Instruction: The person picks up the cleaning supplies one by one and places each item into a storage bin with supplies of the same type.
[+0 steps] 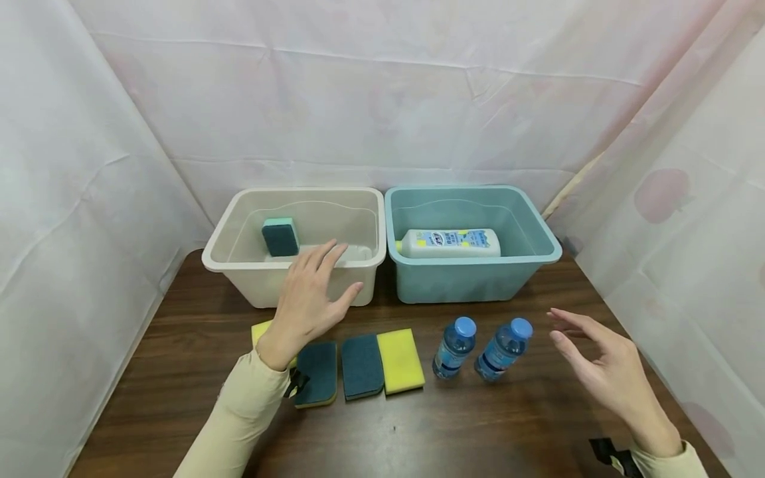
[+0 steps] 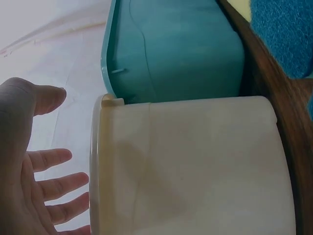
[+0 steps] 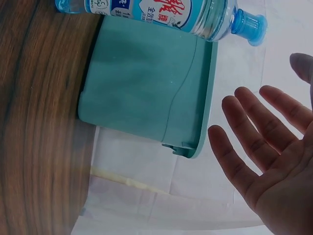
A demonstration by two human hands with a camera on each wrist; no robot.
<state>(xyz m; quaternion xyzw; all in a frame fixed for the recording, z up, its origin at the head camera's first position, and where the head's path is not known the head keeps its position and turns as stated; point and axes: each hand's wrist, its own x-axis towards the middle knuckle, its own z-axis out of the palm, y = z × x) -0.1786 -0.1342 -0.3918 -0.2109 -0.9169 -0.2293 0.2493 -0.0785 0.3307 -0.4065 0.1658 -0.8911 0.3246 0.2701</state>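
In the head view my left hand point(image 1: 311, 292) is held over the front rim of the cream bin point(image 1: 239, 265), fingers spread and holding nothing. A sponge point(image 1: 281, 238) with a dark scouring face leans inside that bin. My right hand point(image 1: 603, 365) hovers to the right of two blue-capped dish soap bottles, the nearer one point(image 1: 503, 350) standing just left of its fingertips and the other point(image 1: 454, 348) beyond it. Its fingers are loosely extended, with nothing between them. The right wrist view shows one soap bottle point(image 3: 161, 19) before the teal bin point(image 3: 137, 83).
A white detergent bottle point(image 1: 451, 243) lies inside the teal bin. Several scouring sponges lie in a row on the wooden table, including a dark-faced one point(image 1: 362, 366) and a yellow one point(image 1: 401, 360). Another yellow sponge point(image 1: 259, 330) is partly hidden by the left wrist. White curtains point(image 1: 358, 99) hang behind.
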